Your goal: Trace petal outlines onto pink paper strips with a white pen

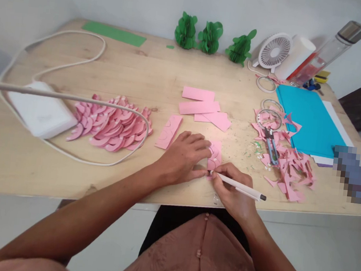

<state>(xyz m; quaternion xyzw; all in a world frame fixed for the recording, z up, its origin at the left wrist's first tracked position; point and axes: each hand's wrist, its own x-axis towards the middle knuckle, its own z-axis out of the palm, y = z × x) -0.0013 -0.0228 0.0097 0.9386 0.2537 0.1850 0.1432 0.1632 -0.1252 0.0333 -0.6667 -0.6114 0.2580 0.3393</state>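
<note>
My right hand [237, 192] grips a white pen [243, 187], its tip down at the lower end of a pink paper strip [215, 152]. Dark curved lines are drawn on that strip. With fingers stretched out, my left hand [186, 155] lies flat against the strip's left side, partly covering it. Just beyond my left hand is another pink strip [169, 130] with curved outlines on it. Several plain pink strips [199, 107] overlap farther back. A heap of cut pink paper petals [116, 124] lies to the left.
Pink scraps [294, 170] and blue thread snips [270, 148] lie right, near tape rolls [269, 118] and blue sheets [309, 119]. Green paper shapes [211, 38], a small fan [275, 50] and a bottle [330, 52] stand behind. A white cable [125, 162] loops around the petals from a white box [44, 111].
</note>
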